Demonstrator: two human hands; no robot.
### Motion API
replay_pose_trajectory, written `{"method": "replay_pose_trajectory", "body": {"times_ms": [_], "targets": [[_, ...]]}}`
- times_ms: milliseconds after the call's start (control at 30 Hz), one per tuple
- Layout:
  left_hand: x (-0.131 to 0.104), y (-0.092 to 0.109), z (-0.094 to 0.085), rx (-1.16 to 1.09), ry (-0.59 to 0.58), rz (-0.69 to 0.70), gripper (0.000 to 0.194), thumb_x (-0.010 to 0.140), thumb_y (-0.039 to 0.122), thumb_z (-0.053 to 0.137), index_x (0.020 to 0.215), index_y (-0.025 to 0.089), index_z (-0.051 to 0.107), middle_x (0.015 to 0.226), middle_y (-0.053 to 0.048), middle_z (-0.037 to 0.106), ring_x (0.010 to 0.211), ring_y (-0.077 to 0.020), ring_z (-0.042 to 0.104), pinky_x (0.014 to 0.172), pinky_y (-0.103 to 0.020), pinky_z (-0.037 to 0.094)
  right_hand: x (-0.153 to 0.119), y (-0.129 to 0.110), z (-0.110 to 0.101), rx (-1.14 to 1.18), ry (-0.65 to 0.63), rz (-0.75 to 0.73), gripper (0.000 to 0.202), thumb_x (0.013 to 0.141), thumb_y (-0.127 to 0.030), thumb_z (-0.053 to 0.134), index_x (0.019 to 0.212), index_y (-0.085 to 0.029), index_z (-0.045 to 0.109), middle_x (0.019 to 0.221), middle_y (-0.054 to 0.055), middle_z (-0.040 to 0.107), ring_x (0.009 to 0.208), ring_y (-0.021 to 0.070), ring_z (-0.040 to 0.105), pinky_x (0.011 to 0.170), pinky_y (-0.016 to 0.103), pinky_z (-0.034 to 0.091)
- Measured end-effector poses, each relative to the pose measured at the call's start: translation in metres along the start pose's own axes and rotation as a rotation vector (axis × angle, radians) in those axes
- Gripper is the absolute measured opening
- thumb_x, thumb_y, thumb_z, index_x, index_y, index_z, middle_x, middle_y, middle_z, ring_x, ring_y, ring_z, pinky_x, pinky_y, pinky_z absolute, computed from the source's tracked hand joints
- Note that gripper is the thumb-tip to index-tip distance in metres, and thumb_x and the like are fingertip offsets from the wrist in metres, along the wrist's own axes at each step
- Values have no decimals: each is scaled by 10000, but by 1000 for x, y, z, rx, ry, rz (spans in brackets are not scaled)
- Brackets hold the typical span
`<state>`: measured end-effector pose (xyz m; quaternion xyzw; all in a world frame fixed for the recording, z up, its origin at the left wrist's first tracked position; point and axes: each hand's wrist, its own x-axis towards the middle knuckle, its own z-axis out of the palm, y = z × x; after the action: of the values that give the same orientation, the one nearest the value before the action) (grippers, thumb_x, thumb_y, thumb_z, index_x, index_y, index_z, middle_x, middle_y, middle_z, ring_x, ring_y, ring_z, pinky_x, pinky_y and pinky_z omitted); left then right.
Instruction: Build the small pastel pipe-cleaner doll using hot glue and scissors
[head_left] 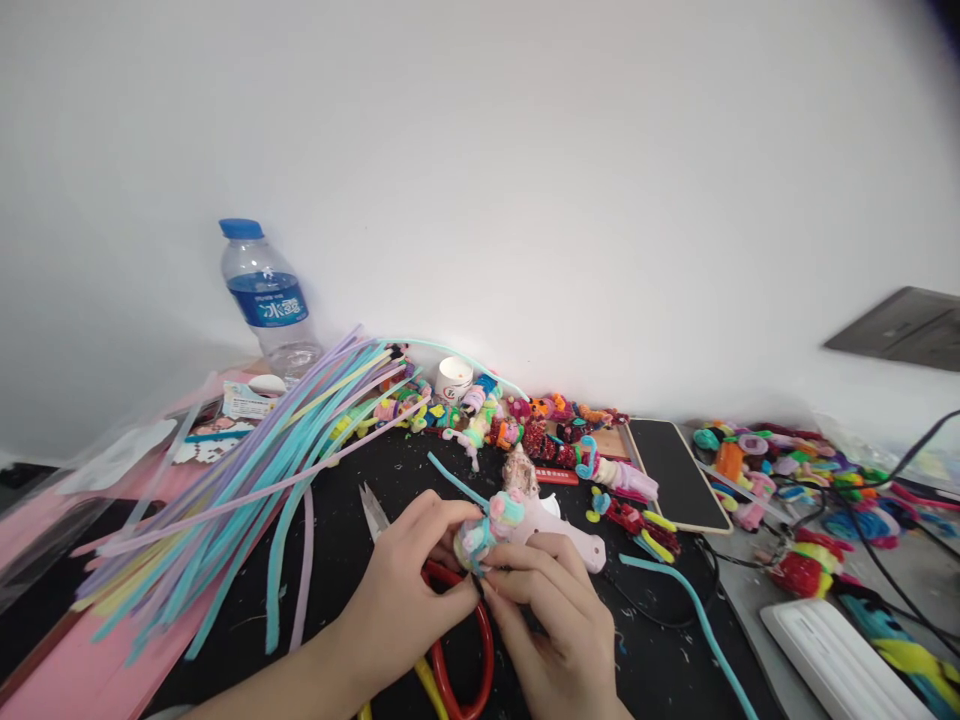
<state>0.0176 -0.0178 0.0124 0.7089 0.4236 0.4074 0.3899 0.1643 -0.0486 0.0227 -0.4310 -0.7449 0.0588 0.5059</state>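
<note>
Between my two hands is a small fuzzy figure of pipe cleaners (504,512) in pastel blue, pink and yellow. My left hand (420,580) pinches its left side with thumb and forefinger, and a blue stem sticks out beyond the fingers. From the right, my right hand (551,610) closes its fingertips on the lower part of the figure. Under my hands lie scissors with red handles (487,655), their blades pointing up past my left hand. A pale pink glue gun (551,525) rests just behind the figure, partly covered by my right hand.
Left of my hands spreads a bundle of long pastel pipe cleaners (247,500). A water bottle (266,300) leans near the wall. Finished fuzzy figures (547,440) line the back, beside a phone (675,470). At right are more figures (802,560), black cables and a white box (836,655).
</note>
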Motion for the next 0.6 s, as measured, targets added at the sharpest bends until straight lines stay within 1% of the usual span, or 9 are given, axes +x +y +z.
{"method": "replay_pose_trajectory", "body": {"times_ms": [100, 167, 267, 333, 400, 500, 533, 600], "targets": [[0, -1, 0, -12, 4, 1, 399, 643, 20, 555, 978, 235, 570, 823, 8, 519, 679, -125, 597, 590, -216, 528, -1, 1, 0, 4, 0, 7, 198, 706, 4, 620, 751, -187, 642, 786, 35, 705, 715, 180, 587, 651, 304, 514], [1, -2, 1, -60, 3, -23, 391, 652, 22, 559, 979, 237, 569, 840, 5, 523, 688, -126, 603, 594, -219, 530, -1, 1, -1, 9, -20, -12, 216, 708, 5, 624, 808, -184, 654, 830, 42, 711, 728, 184, 579, 655, 307, 509], [2, -6, 1, -203, 1, -94, 352, 689, 37, 565, 979, 237, 556, 889, -5, 551, 747, -138, 623, 635, -230, 534, -2, 2, -6, 25, -82, -62, 284, 742, 1, 581, 949, -183, 644, 927, 63, 698, 770, 189, 578, 677, 315, 500], [3, -7, 1, -332, -17, -155, 314, 730, 79, 578, 1000, 234, 536, 919, -17, 590, 798, -153, 634, 683, -252, 534, -4, 3, -9, 42, -95, -54, 305, 763, -8, 534, 1005, -180, 610, 961, 77, 666, 822, 196, 575, 708, 327, 490], [5, -8, 0, -457, -37, -214, 302, 761, 133, 591, 1035, 231, 511, 937, -29, 632, 829, -164, 640, 728, -279, 532, -8, 7, -11, 57, -61, 17, 277, 779, -34, 502, 1002, -182, 571, 936, 77, 624, 850, 198, 565, 721, 329, 479], [8, -7, -2, -580, -27, -258, 313, 760, 182, 621, 1046, 218, 498, 1007, -52, 656, 930, -192, 630, 793, -309, 523, -15, 13, -9, 78, 46, 169, 200, 799, -88, 491, 962, -201, 515, 898, 62, 556, 847, 189, 542, 713, 316, 467], [8, -7, -3, -602, -13, -260, 314, 753, 190, 633, 1038, 213, 503, 1047, -60, 649, 983, -204, 615, 812, -313, 519, -17, 15, -8, 77, 88, 221, 193, 802, -111, 499, 970, -206, 497, 905, 60, 539, 842, 187, 533, 708, 311, 464], [10, -6, -4, -635, 15, -261, 316, 738, 196, 653, 1021, 209, 513, 1122, -68, 623, 1061, -219, 581, 834, -308, 513, -20, 19, -5, 68, 157, 330, 248, 796, -168, 537, 1028, -212, 461, 939, 64, 516, 836, 187, 519, 699, 305, 458]]}}
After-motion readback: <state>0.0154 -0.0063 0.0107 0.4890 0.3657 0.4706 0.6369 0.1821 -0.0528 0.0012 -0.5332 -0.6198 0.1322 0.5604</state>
